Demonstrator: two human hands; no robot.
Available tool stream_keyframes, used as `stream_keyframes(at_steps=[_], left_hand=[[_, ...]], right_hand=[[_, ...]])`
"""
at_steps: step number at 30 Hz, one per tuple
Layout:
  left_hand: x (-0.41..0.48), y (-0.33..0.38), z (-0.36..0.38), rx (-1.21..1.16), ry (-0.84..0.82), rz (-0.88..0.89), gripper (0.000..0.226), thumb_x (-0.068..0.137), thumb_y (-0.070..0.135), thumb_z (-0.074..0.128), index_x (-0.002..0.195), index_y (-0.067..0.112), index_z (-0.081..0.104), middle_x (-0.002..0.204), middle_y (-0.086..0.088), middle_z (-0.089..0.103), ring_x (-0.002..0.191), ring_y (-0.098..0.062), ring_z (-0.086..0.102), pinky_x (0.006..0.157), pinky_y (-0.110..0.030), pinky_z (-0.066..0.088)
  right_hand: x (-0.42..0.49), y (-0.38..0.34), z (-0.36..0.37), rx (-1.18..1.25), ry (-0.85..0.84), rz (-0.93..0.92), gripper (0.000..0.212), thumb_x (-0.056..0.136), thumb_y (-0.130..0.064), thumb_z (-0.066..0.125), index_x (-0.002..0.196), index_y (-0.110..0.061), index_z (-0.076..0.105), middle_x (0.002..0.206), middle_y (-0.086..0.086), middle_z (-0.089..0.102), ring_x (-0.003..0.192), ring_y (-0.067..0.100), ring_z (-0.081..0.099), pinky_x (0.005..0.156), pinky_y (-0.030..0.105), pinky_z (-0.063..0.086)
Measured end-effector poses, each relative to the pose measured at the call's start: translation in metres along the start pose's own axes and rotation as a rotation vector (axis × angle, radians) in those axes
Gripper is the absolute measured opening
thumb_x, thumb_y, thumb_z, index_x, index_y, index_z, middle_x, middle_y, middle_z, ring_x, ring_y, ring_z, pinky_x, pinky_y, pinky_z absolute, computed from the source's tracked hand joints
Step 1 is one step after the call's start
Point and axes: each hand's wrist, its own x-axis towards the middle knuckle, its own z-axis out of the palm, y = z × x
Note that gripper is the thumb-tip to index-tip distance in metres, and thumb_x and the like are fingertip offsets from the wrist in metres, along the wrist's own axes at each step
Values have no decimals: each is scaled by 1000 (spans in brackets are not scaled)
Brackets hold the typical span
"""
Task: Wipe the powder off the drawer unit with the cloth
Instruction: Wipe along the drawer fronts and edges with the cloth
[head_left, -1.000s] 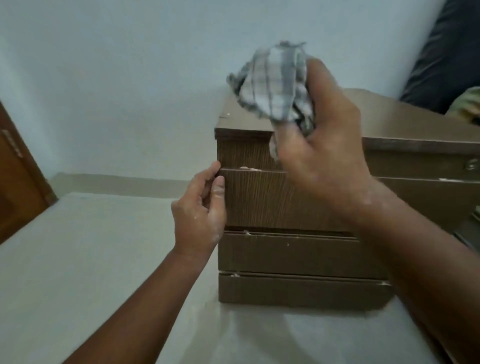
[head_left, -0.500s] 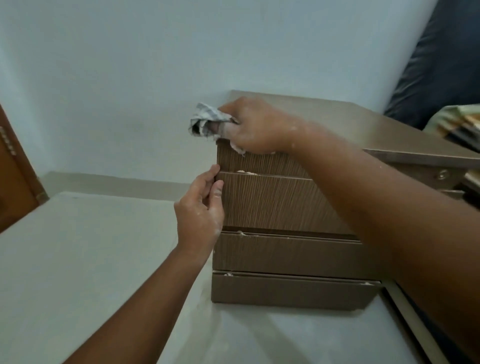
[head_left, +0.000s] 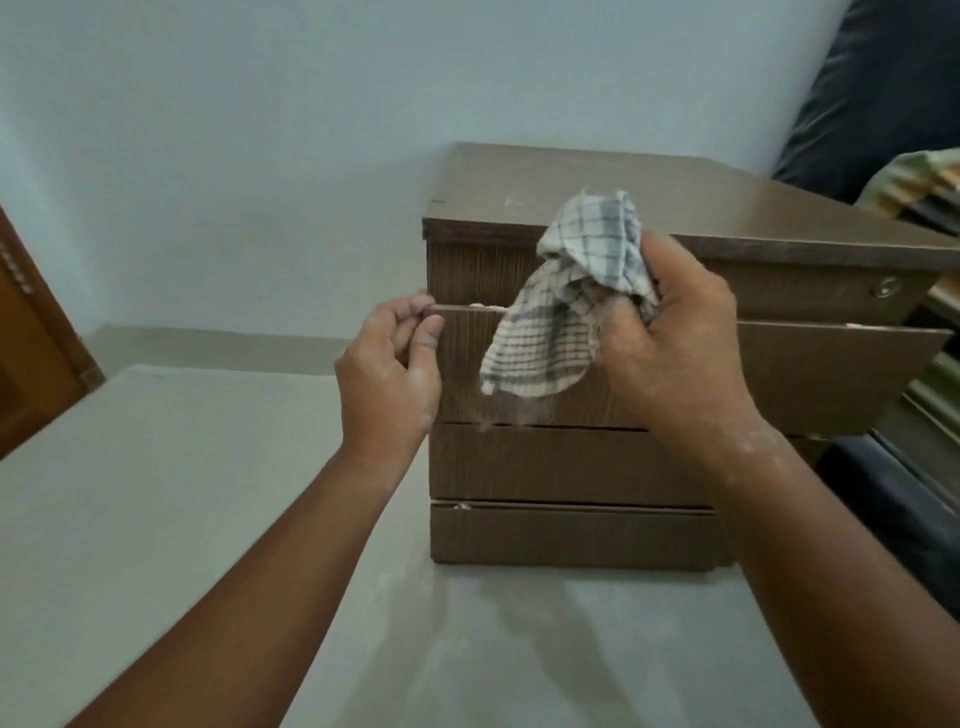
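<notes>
A brown wooden drawer unit (head_left: 571, 467) stands on the pale floor against the wall. Its second drawer (head_left: 805, 379) is pulled out a little, with white powder along its top edge. My left hand (head_left: 389, 374) pinches the left corner of that drawer front. My right hand (head_left: 670, 343) grips a checked grey-and-white cloth (head_left: 561, 317) in front of the drawer, with the cloth hanging loose and powder falling below it. Specks of powder sit at the left ends of the lower drawer gaps. Both hands are dusted white.
A brown door (head_left: 31, 338) is at the left edge. A dark cushion (head_left: 883, 93) and stacked things (head_left: 924, 192) lie to the right of the unit. Pale floor (head_left: 156, 519) with powder smears spreads in front and to the left.
My right hand has come down from the unit's top left corner to the front of the second drawer, with the cloth now hanging loose. My left hand stays on the drawer's corner.
</notes>
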Motion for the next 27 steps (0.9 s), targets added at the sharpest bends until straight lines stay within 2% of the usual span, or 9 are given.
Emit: stream_keyframes(at_steps=[4,9,11,14,16,19,22,25,27], left_hand=[[-16,2,-5,-35,22,45,22,97,8,62,118,3,64,117,-3,72,112,-4,68,105,-26,51],[-21,4,-7,-98,3,5,33,97,8,61,130,6,63,118,-7,73,113,-10,70,102,-30,54],[-21,2,-9,-86,-18,36,35,96,8,60,132,8,63,119,-4,72,112,-8,70,100,-29,55],[-21,-1,-13,-3,-36,53,38,94,1,58,130,9,65,111,-4,75,94,-9,72,85,-21,56],[-20,-1,-13,31,-31,43,39,91,-2,57,127,10,67,96,-3,75,73,-2,65,71,-17,52],[-20,-1,-12,33,-36,65,43,89,-6,54,127,9,67,89,-2,74,65,3,58,66,-17,49],[-20,0,-10,39,-7,121,44,92,-3,56,134,9,63,111,-7,76,87,-8,70,82,-22,57],[-19,1,-6,51,15,188,36,97,6,60,133,1,61,131,-12,66,118,-10,64,102,-16,50],[-19,0,-2,67,12,222,34,97,8,62,130,1,64,134,-15,63,123,-10,60,104,-10,44]], right_hand=[[0,5,-1,43,147,-30,34,89,-6,51,119,-15,65,109,3,67,99,18,65,88,44,58],[-7,-7,27,-68,32,-83,63,86,6,58,142,-20,56,135,10,53,115,13,54,98,13,47],[-13,-11,47,-120,-120,-109,64,87,3,59,145,-25,53,146,10,46,126,16,49,108,21,45],[-19,-9,72,-416,-198,-213,54,86,-12,60,139,-18,58,143,14,53,125,31,53,109,48,41],[-20,-7,82,-533,-166,-215,48,85,-24,54,132,-16,62,136,12,58,115,32,56,102,47,39],[-19,-2,87,-530,-92,-222,41,84,-29,48,117,-14,66,122,11,63,98,30,59,89,44,41],[-16,9,84,-556,-45,-255,32,84,-27,54,110,-12,66,115,11,64,93,28,58,83,43,41],[-17,27,70,-600,-8,-257,32,87,-30,53,109,-11,65,116,12,63,95,27,57,83,43,42],[-18,41,55,-612,34,-253,32,87,-30,53,106,-8,65,115,14,64,95,28,57,82,43,43]])
